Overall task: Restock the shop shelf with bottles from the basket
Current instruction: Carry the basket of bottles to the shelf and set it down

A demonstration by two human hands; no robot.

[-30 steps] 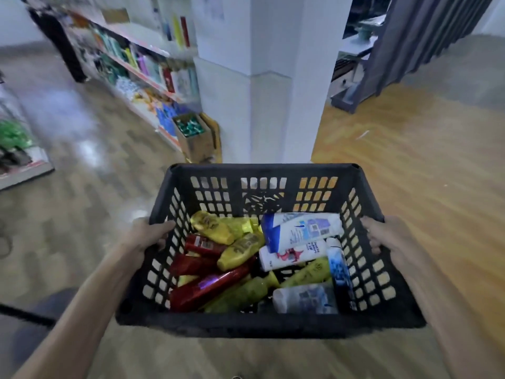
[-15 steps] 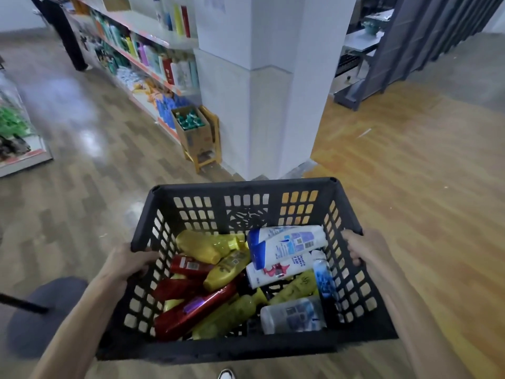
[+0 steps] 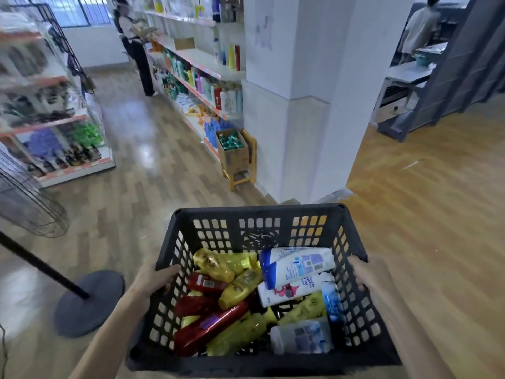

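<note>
While my left hand [image 3: 154, 280] and right hand [image 3: 367, 274] curl fingers [image 3: 170, 269] round the rims of the black plastic basket [image 3: 257, 212], its red, yellow and white bottles [image 3: 296, 265] lie loose inside. If I tip it, they may spill. The white shop shelf [image 3: 207, 60] is well ahead, by a white pillar [image 3: 314, 105] I could bump.

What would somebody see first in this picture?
Probably the black basket low in the middle, heaped with yellow, red and white bottles, with the left hand and right hand gripping its sides. Further back, left, a long stocked shelf runs up to a white pillar.
</note>
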